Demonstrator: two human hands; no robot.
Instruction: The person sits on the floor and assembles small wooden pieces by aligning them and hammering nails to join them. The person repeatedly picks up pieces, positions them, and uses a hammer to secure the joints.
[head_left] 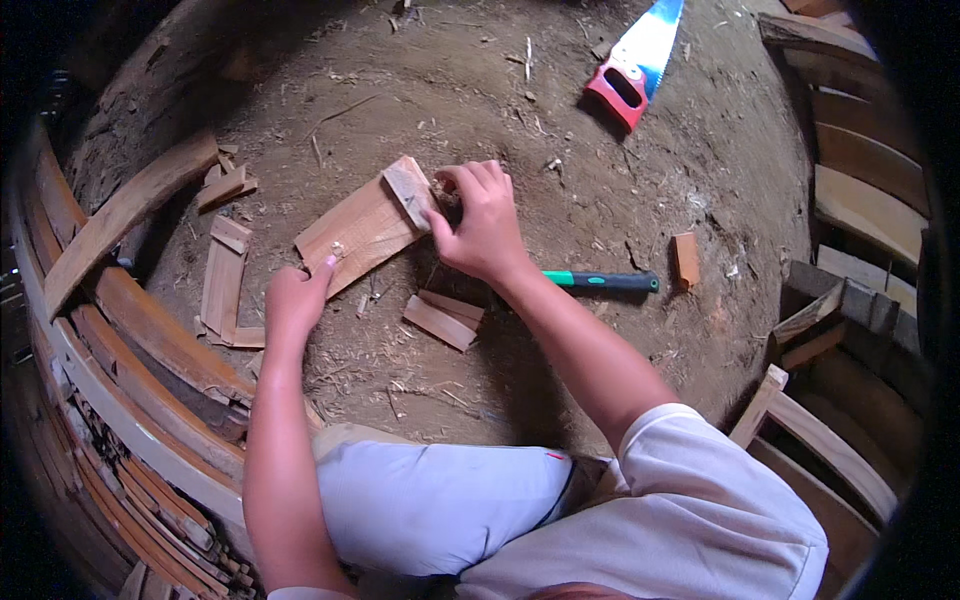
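Observation:
A flat wooden board (360, 225) lies at a slant over the dirt floor. A short, greyer wooden strip (408, 193) sits across its far right end. My left hand (297, 300) is closed at the board's near left corner, its thumb on top beside some pale wood shavings. My right hand (482, 222) is curled at the other end, thumb and fingertips against the strip's outer edge. Close by my right forearm lies a hammer with a black and green handle (605, 282); its head is hidden. Two small wood offcuts (440, 320) rest below the board.
A handsaw with a red handle (620, 92) lies at the far right. An orange-brown wood block (686, 260) stands right of the hammer. Joined wood pieces (226, 280) lie left of my left hand. Stacked planks (150, 330) line the left side, and timber (870, 205) lines the right.

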